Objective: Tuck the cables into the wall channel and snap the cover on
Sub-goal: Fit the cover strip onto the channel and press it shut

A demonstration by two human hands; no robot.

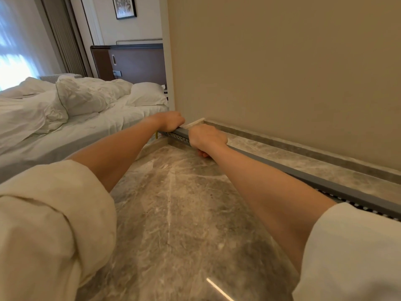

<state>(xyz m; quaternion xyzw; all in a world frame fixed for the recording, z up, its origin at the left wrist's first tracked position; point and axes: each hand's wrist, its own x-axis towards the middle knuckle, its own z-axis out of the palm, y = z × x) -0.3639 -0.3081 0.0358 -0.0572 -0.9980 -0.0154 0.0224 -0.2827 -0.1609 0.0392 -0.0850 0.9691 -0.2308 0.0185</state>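
A long grey slotted cable channel lies on the marble floor along the foot of the beige wall, its grey cover on top. My left hand grips the channel's far end, fingers curled over its top edge. My right hand grips the channel a short way nearer, fingers wrapped over the cover with fingertips showing underneath. A bit of yellow cable shows below the left wrist. Other cables are hidden inside the channel.
A marble skirting ledge runs along the wall behind the channel. An unmade bed with white bedding stands to the left, close to the channel's far end. Polished marble floor spreads between my arms.
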